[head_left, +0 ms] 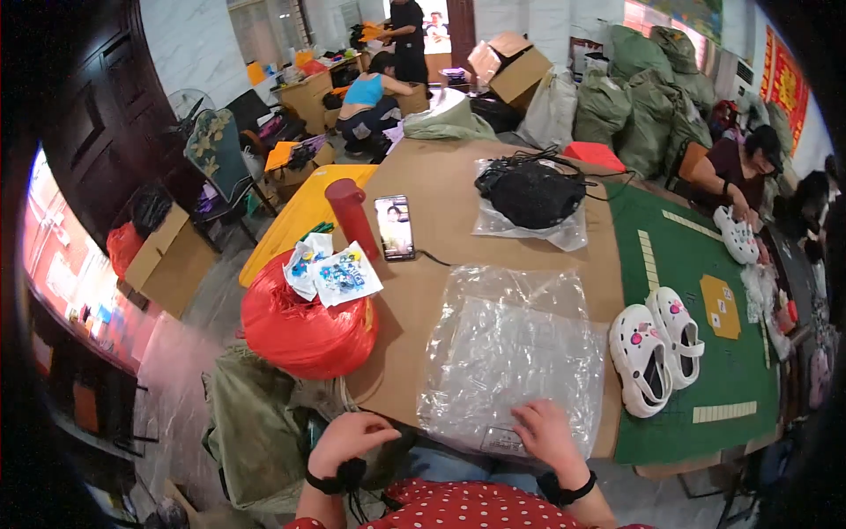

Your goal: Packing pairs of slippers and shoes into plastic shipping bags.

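Note:
My right hand (546, 434) rests on the lower right part of a clear plastic bag (507, 361), its fingers loosely stretched and holding nothing I can see. The bag lies flat and slightly wrinkled on the brown cardboard tabletop (423, 194). At the table's near edge, left of the bag, my left hand (352, 438) hovers with its fingers reaching rightward and nothing visible in them. Dark bands circle both wrists. To the right of the bag, a pair of white clogs (643, 361) with colourful charms stands on a green mat (648, 441).
Left of the bag sit a big red twine roll (300, 344) with printed packets (348, 275) on it, a red bottle (351, 216) and a propped phone (395, 229). A black cable bundle (529, 192) lies beyond. A person (740, 167) at right handles another white clog (737, 234).

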### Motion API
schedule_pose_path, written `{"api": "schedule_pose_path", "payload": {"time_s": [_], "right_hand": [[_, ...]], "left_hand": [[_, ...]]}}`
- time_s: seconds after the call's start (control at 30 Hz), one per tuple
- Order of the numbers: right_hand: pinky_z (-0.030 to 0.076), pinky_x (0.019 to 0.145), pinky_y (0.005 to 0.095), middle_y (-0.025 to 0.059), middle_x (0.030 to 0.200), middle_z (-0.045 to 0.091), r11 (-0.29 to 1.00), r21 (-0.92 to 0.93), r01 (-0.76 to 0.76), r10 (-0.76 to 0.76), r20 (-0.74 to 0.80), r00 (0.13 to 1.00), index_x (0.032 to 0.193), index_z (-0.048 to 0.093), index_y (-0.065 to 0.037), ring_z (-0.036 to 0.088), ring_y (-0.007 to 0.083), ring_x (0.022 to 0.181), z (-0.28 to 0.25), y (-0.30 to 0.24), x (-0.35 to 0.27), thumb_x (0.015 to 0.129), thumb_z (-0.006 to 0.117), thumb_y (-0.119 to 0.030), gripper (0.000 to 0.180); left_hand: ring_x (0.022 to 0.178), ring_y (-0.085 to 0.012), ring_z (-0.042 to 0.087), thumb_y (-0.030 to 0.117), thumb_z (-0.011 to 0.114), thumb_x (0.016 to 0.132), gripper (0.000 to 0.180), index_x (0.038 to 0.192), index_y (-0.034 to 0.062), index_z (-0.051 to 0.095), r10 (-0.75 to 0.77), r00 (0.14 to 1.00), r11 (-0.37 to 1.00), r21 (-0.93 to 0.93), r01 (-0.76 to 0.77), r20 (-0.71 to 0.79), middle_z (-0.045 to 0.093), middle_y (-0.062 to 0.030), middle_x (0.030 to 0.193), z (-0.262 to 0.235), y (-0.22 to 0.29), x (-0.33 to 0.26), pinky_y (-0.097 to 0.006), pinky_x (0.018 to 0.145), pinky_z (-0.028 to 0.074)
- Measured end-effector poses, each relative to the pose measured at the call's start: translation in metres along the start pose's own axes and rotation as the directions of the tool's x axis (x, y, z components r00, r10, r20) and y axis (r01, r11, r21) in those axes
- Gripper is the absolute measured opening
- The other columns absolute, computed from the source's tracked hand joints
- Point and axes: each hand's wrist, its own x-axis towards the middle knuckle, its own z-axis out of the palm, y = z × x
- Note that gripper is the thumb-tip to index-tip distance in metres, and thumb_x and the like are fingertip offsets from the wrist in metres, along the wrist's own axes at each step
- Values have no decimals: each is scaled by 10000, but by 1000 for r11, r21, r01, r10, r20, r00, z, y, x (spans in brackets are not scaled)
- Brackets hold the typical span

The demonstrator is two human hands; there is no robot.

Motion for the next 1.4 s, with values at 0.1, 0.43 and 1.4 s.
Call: {"api": "schedule_pose_path", "payload": {"time_s": [0.1, 0.43, 1.4], "right_hand": [[478, 863, 427, 122, 1051, 631, 1000, 20, 17, -16, -16, 1000, 1100, 651, -68, 591, 340, 987, -9, -7, -6, 784, 729, -154, 336], [439, 943, 446, 176, 1202, 566, 915, -202, -349, 129, -674, 727, 1089, 641, -54, 530, 377, 1107, -123, 44, -32, 730, 755, -104, 380], [501, 887, 430, 186, 1078, 654, 724, -331, -606, 441, -454, 774, 1186, 638, -8, 610, 347, 1056, -184, 168, -24, 698, 803, -394, 644]], "left_hand": [[1036, -308, 641, 348, 760, 805, 453, 1150, 71, 665, 508, 820, 861, 117, -495, -263, 673, -130, 1142, 29, 47, 8, -387, 882, 510], [1350, -454, 373, 498, 718, 805, 691, 1332, 85, 549, 781, 622, 547, 535, -644, -50, 432, -196, 1466, 113, 74, 92, -515, 1073, 366], [1345, -412, 394, 409, 765, 780, 654, 1318, 101, 556, 760, 643, 609, 455, -649, -100, 446, -169, 1464, 108, 60, 94, -475, 1083, 382]]}}
